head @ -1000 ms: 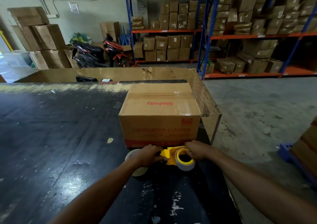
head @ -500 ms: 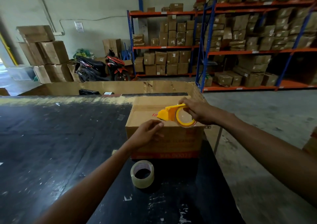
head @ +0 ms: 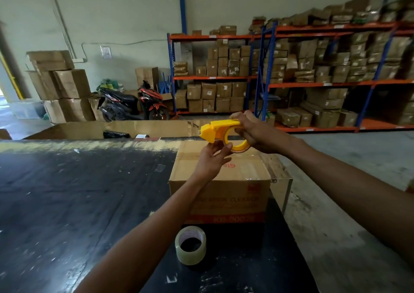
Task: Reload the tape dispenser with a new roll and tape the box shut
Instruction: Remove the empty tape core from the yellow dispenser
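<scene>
Dispenser (head: 220,133) — yellow, held up in the air above the far end of the box (head: 220,180). Right hand (head: 251,131) clamped around its body and ring from the right side; left hand (head: 211,160) underneath, fingertips touching the ring's lower edge, not closed on it. What sits in the ring looks like a spent core, though I cannot tell for sure. New roll (head: 190,244) lies flat on the black table (head: 67,191), just in front of the box.

Judged step: clear the ring. Advice — keep the right-hand grip firm, push the core out sideways with the left fingers, keep clear of the toothed nose.
</scene>
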{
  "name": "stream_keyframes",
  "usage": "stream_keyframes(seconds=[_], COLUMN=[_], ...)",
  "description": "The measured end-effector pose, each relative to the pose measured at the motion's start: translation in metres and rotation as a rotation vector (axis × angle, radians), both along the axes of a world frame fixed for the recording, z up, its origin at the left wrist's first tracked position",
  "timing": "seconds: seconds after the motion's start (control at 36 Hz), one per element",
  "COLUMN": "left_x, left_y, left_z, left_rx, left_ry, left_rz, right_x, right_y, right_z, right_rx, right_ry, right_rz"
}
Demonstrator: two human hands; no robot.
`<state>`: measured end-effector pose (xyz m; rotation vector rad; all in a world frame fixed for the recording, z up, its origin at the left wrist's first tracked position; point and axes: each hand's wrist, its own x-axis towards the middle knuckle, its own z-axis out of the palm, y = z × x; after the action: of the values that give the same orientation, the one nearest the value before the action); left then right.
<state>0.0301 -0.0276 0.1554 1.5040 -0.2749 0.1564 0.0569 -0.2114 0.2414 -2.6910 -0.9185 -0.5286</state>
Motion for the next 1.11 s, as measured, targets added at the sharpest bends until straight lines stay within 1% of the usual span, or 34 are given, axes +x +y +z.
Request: stream_keyframes(seconds=[0.11, 0.28, 0.36, 0.44, 0.5, 0.67, 0.75, 0.86, 1.11], left_x=[0.0, 0.001, 0.0, -0.002, -0.003, -0.004, -0.003, -0.005, -0.022], left_y=[0.008, 0.012, 0.014, 0.015, 0.014, 0.006, 0.005, 0.003, 0.001], left_z=[-0.001, -0.006, -0.009, -0.011, -0.009, -0.003, -0.001, 0.003, 0.002], left_rx=[0.03, 0.072, 0.082, 0.092, 0.083, 0.063, 0.029, -0.059, -0.133], left_ry=[-0.056, -0.038, -0.026, -0.033, -0.042, -0.046, -0.014, 0.029, -0.047], left_rz=[-0.006, -0.037, -0.062, -0.07, -0.057, 0.064, 0.11, 0.089, 0.034], right_x=[-0.001, 0.01, 0.011, 0.013, 0.016, 0.02, 0.023, 0.024, 0.031], right_y=[0.003, 0.006, 0.005, 0.005, 0.008, 0.022, 0.025, 0.028, 0.022], right_z=[0.012, 0.043, 0.066, 0.085, 0.093, 0.104, 0.104, 0.104, 0.109], right_rx=[0.017, -0.026, -0.006, 0.025, 0.029, 0.004, -0.014, -0.025, 0.004], right_ry=[0.144, 0.152, 0.185, 0.337, 0.387, 0.36, 0.324, 0.287, 0.257], right_rz=[-0.006, -0.025, -0.01, 0.02, 0.044, 0.039, 0.035, 0.033, -0.008])
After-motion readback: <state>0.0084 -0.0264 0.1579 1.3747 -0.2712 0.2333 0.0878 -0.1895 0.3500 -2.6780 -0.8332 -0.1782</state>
